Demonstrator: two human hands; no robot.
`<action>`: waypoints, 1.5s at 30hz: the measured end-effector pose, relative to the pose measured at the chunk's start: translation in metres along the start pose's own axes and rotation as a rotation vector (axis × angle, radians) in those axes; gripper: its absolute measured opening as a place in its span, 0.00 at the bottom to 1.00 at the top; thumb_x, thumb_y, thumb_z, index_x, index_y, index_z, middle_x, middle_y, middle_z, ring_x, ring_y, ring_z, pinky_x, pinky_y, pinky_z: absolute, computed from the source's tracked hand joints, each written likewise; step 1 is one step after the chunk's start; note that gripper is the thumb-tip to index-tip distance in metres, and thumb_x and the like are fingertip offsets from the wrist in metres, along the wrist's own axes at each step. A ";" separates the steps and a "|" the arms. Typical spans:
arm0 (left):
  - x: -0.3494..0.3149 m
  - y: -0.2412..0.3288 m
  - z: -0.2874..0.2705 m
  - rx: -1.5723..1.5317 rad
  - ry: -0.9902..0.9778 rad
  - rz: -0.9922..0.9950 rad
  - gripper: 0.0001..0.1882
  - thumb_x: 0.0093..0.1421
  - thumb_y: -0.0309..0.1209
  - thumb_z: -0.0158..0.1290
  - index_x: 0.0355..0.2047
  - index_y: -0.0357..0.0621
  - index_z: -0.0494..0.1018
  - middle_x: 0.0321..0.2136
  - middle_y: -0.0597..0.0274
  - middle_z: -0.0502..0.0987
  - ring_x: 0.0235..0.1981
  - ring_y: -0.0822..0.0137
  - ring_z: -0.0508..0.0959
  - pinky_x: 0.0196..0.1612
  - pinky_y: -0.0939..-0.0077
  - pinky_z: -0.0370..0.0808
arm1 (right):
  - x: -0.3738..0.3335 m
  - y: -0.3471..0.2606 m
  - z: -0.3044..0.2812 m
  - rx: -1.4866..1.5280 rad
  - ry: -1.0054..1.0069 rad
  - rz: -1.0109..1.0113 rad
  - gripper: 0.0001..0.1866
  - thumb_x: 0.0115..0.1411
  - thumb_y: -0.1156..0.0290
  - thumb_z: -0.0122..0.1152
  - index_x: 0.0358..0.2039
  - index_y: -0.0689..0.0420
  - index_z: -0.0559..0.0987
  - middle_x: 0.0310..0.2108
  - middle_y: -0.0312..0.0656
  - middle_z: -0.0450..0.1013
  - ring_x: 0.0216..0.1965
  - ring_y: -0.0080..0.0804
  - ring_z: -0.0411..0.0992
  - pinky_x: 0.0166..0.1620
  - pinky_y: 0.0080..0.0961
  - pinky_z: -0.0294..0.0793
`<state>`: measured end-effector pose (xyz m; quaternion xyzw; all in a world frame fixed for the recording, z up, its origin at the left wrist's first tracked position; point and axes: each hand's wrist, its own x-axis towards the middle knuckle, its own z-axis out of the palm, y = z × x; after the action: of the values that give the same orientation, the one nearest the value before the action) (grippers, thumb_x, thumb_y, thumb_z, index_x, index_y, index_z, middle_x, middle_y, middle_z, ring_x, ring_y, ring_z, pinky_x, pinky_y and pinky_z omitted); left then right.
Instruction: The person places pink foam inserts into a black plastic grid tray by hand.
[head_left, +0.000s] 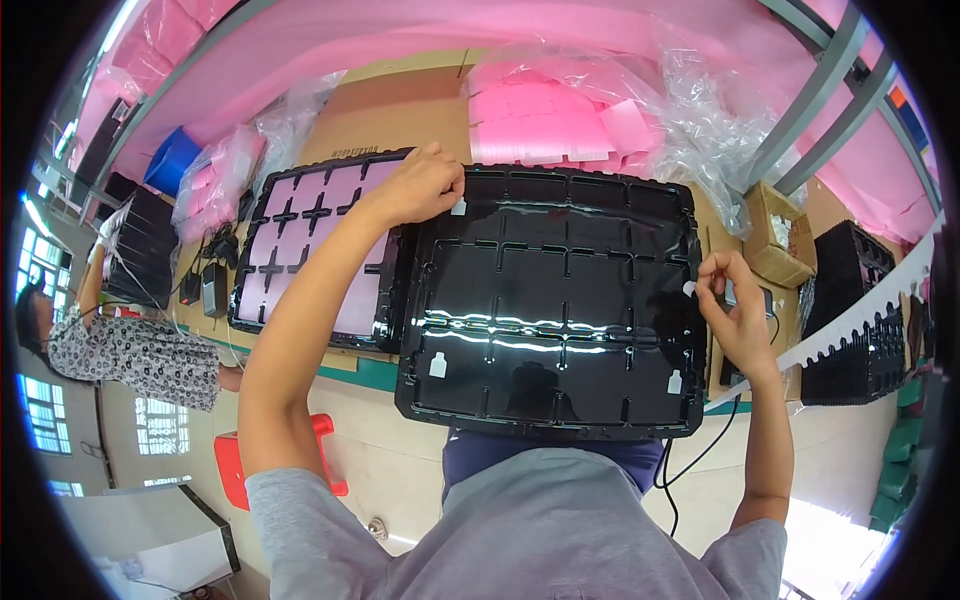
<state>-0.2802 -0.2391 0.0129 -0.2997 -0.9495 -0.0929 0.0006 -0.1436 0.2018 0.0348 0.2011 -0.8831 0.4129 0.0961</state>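
A glossy black plastic tray (530, 285) with moulded ridges lies before me, its near edge reaching over the table edge. My left hand (428, 185) is closed at its far left corner; what the fingers grip is hidden. A small white cutout (458, 207) shows just under those fingertips. At the tray's right edge my right hand (737, 312) pinches a small white piece (690, 288) between thumb and finger. White bottle-shaped cutouts mark the near left (438, 365) and near right (674, 382) of the tray.
Left of it, another black tray (315, 240) holds pink sheets. Pink foam pieces (540, 120) and clear plastic film (700, 110) lie behind. A small cardboard box (778, 235) and stacked black trays (855, 320) stand right. A person (130, 350) works at far left, near a red stool (232, 470).
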 end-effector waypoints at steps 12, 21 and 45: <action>0.004 0.006 -0.003 -0.013 0.010 0.061 0.05 0.48 0.27 0.60 0.24 0.41 0.76 0.28 0.60 0.75 0.41 0.58 0.71 0.48 0.66 0.70 | -0.045 -0.010 0.005 0.172 0.027 0.126 0.11 0.56 0.85 0.58 0.38 0.60 0.71 0.31 0.33 0.65 0.32 0.21 0.60 0.40 0.18 0.65; -0.009 0.015 -0.001 0.059 0.118 0.089 0.06 0.46 0.29 0.61 0.22 0.42 0.76 0.31 0.57 0.76 0.43 0.55 0.71 0.50 0.63 0.69 | -0.064 -0.016 0.006 0.243 0.037 0.151 0.11 0.56 0.86 0.59 0.38 0.60 0.71 0.32 0.33 0.66 0.33 0.20 0.62 0.40 0.18 0.66; -0.189 0.108 0.005 -1.924 0.280 -0.556 0.12 0.68 0.36 0.47 0.33 0.39 0.71 0.21 0.71 0.63 0.19 0.79 0.60 0.16 0.86 0.53 | -0.087 -0.033 -0.008 0.253 -0.114 0.420 0.11 0.54 0.79 0.66 0.39 0.59 0.80 0.31 0.33 0.77 0.33 0.21 0.72 0.33 0.18 0.71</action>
<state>-0.0629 -0.2590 0.0158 0.0724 -0.4988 -0.8502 -0.1517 -0.0511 0.2125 0.0339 0.0468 -0.8509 0.5189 -0.0678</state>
